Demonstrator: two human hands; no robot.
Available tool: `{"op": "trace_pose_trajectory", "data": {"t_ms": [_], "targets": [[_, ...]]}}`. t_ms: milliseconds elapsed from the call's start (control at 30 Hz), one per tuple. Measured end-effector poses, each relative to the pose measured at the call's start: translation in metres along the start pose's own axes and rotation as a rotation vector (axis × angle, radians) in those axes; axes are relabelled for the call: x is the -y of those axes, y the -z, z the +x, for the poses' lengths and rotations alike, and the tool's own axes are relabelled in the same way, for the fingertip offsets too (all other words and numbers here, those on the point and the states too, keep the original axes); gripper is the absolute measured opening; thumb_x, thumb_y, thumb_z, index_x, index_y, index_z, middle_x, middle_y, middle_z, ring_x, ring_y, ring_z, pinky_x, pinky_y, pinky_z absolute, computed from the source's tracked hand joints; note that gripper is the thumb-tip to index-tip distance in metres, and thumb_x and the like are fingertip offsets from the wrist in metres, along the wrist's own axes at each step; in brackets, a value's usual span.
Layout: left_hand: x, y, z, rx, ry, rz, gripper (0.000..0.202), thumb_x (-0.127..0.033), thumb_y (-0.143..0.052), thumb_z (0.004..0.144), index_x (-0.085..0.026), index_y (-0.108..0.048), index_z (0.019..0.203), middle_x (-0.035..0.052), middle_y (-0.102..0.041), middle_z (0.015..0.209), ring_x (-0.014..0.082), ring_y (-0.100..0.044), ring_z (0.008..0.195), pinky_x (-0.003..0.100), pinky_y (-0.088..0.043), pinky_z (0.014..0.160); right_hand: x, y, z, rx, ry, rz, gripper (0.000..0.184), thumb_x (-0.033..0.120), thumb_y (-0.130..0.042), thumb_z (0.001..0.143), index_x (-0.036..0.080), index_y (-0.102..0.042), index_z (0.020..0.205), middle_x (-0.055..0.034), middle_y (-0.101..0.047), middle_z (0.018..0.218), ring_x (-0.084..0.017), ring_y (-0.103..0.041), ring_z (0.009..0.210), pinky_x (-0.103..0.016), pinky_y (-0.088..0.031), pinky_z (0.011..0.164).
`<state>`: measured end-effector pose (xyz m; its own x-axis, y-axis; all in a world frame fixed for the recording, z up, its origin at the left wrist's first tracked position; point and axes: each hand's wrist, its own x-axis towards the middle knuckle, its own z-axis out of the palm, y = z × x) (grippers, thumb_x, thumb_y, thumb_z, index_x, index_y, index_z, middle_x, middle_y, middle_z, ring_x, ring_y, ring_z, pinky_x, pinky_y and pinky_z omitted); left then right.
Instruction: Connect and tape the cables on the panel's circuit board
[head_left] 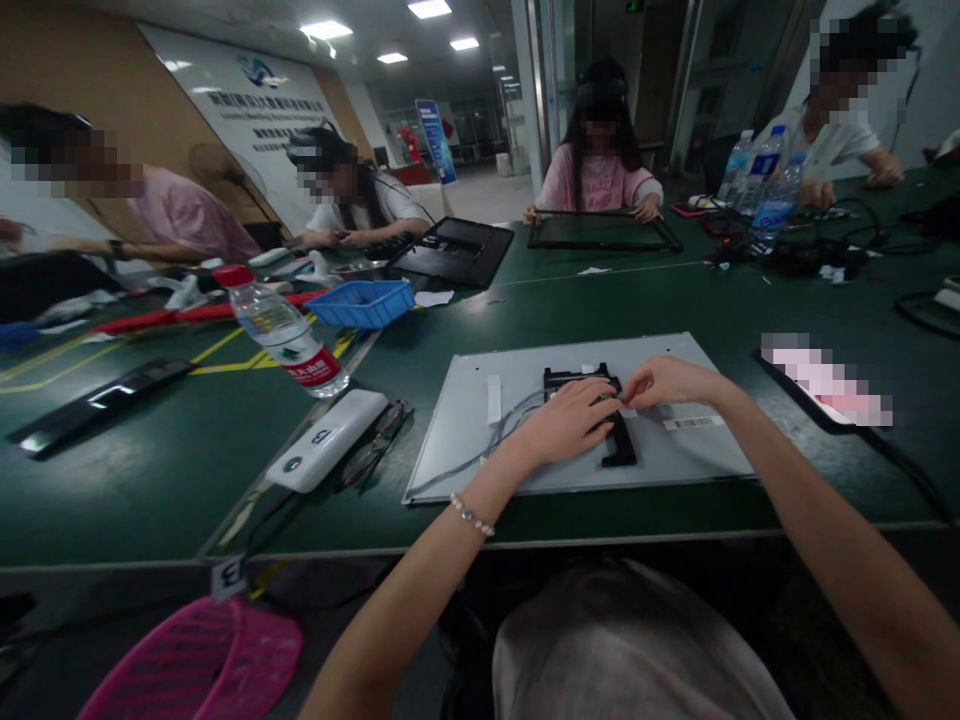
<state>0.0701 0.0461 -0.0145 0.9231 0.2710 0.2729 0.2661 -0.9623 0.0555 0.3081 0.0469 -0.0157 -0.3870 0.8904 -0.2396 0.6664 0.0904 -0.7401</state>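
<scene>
A flat grey panel [450, 420], like the back of a display, lies on the table in front of me. On its middle sits a black plastic frame [619, 445], partly hidden by my fingers, with a thin grey cable [480, 458] running from it toward the panel's lower left corner. My left hand [576, 422] rests over this frame, its fingers stretched out and slightly apart. Close by, my right hand [664, 383] has its fingertips pinched together at the frame's right side, meeting the left fingertips. Whatever is in that pinch is too small to make out.
Left of the panel are a white power bank [328, 440], glasses [375, 445] and a water bottle [289, 335]. A phone [821, 385] lies right. Beyond are a blue basket [367, 303], a black housing [457, 250] and several people; one holds a black frame [604, 232].
</scene>
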Motion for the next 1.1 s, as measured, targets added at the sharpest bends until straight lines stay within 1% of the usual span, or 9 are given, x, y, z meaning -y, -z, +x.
{"op": "trace_pose_trajectory", "data": {"t_ms": [133, 333, 533, 633, 733, 933, 1033, 1100], "targets": [[-0.001, 0.001, -0.001, 0.001, 0.0, 0.008, 0.031, -0.024, -0.044, 0.094, -0.017, -0.052, 0.124, 0.0113, -0.05, 0.131, 0.0231, -0.04, 0.131, 0.039, -0.032, 0.111, 0.001, 0.001, 0.0, 0.002, -0.006, -0.045, 0.025, 0.029, -0.064, 0.065, 0.018, -0.074, 0.084, -0.0018, -0.072, 0.077, -0.018, -0.063, 0.073, -0.025, -0.047, 0.067], [-0.002, 0.001, 0.0, 0.013, -0.004, 0.024, 0.031, -0.023, -0.045, 0.093, -0.02, -0.053, 0.124, 0.0102, -0.05, 0.133, 0.0224, -0.039, 0.132, 0.041, -0.032, 0.111, -0.002, -0.001, 0.0, 0.02, -0.025, 0.032, 0.024, 0.029, -0.065, 0.065, 0.018, -0.073, 0.084, -0.002, -0.071, 0.075, -0.017, -0.063, 0.07, -0.027, -0.048, 0.067], [-0.003, 0.001, 0.0, 0.02, 0.005, 0.048, 0.029, -0.023, -0.044, 0.094, -0.02, -0.054, 0.121, 0.0091, -0.05, 0.133, 0.0219, -0.039, 0.131, 0.04, -0.032, 0.111, 0.006, -0.001, -0.004, 0.032, -0.067, 0.055, 0.023, 0.029, -0.065, 0.066, 0.016, -0.072, 0.084, -0.0032, -0.069, 0.072, -0.016, -0.062, 0.067, -0.024, -0.046, 0.058], [-0.004, 0.002, 0.0, 0.025, 0.004, 0.073, 0.029, -0.022, -0.044, 0.094, -0.02, -0.054, 0.121, 0.009, -0.049, 0.133, 0.022, -0.039, 0.131, 0.039, -0.032, 0.111, 0.01, -0.001, -0.006, 0.025, -0.088, 0.065, 0.024, 0.031, -0.066, 0.066, 0.016, -0.071, 0.084, -0.0035, -0.069, 0.073, -0.016, -0.063, 0.067, -0.024, -0.045, 0.056], [-0.005, 0.002, 0.001, 0.033, -0.004, 0.107, 0.028, -0.022, -0.043, 0.094, -0.02, -0.055, 0.119, 0.0092, -0.05, 0.132, 0.0223, -0.041, 0.129, 0.04, -0.033, 0.109, 0.013, -0.001, -0.008, 0.026, -0.098, 0.066, 0.022, 0.03, -0.065, 0.066, 0.016, -0.071, 0.083, -0.003, -0.069, 0.071, -0.016, -0.063, 0.067, -0.023, -0.045, 0.055], [-0.006, 0.0, 0.001, 0.03, -0.023, 0.154, 0.028, -0.021, -0.045, 0.094, -0.02, -0.055, 0.119, 0.011, -0.049, 0.132, 0.0245, -0.042, 0.128, 0.041, -0.033, 0.107, 0.013, -0.002, -0.007, 0.037, -0.094, 0.073, 0.021, 0.029, -0.063, 0.067, 0.016, -0.07, 0.081, -0.0037, -0.07, 0.072, -0.016, -0.064, 0.067, -0.023, -0.045, 0.054], [-0.006, -0.001, 0.0, 0.03, -0.023, 0.152, 0.027, -0.02, -0.047, 0.093, -0.02, -0.056, 0.118, 0.0113, -0.049, 0.132, 0.0244, -0.041, 0.128, 0.041, -0.033, 0.108, 0.01, -0.002, -0.006, 0.039, -0.07, 0.061, 0.021, 0.029, -0.064, 0.068, 0.015, -0.07, 0.083, -0.0036, -0.07, 0.072, -0.016, -0.064, 0.067, -0.023, -0.046, 0.056], [-0.006, 0.0, 0.0, 0.03, -0.021, 0.144, 0.026, -0.02, -0.046, 0.093, -0.02, -0.056, 0.117, 0.0117, -0.049, 0.132, 0.0242, -0.041, 0.128, 0.041, -0.033, 0.108, 0.009, -0.001, -0.006, 0.008, -0.058, 0.024, 0.021, 0.03, -0.064, 0.07, 0.015, -0.07, 0.084, -0.0039, -0.07, 0.072, -0.017, -0.064, 0.068, -0.024, -0.047, 0.059]]}}
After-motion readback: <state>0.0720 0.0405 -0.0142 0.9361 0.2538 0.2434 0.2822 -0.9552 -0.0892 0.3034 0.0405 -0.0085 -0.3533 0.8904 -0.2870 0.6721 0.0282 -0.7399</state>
